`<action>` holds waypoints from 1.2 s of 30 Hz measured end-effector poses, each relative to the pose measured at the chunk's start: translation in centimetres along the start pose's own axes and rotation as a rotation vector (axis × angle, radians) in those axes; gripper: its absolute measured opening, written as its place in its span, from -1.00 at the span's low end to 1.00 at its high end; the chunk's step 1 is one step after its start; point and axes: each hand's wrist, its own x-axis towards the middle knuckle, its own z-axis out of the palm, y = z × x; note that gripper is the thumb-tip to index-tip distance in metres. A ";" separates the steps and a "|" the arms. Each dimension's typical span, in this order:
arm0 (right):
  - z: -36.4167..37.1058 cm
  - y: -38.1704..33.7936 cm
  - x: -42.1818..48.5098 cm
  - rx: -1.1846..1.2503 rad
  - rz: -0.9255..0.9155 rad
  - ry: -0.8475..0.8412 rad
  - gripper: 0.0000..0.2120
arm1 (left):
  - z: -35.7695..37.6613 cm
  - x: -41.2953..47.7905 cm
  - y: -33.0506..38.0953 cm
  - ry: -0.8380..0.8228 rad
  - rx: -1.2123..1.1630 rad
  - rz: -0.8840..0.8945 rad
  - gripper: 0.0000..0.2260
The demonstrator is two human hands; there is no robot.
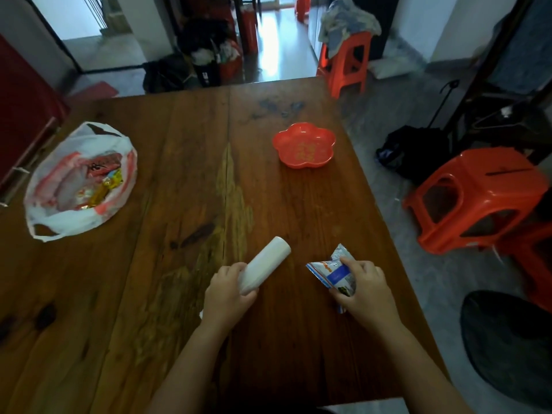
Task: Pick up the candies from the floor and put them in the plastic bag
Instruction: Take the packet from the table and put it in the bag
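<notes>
A white and red plastic bag (80,180) lies open on the left of the wooden table (185,162), with several wrapped candies and a red packet inside. My left hand (228,289) grips the near end of a white roll (267,264) that rests on the table. My right hand (366,286) holds a blue and white candy packet (331,270) just above the table, near its right edge.
A red flower-shaped dish (304,149) stands empty on the far right part of the table. Red plastic stools (475,198) stand on the floor to the right and beyond the table. Dark bags and clutter lie at the back.
</notes>
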 end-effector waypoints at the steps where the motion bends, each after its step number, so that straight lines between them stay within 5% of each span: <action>1: 0.0 0.1 0.0 0.008 -0.010 0.007 -0.39 | -0.1 -0.1 0.0 0.012 -0.009 -0.007 -0.50; 19: 0.8 -6.6 -0.5 0.101 -0.237 -0.014 -0.43 | -7.1 -5.3 -3.0 0.235 -0.205 -0.073 -0.51; 36: 14.9 -31.4 -16.4 0.051 -0.733 -0.281 -0.42 | -20.0 -28.0 -28.6 0.626 -0.359 -0.436 -0.57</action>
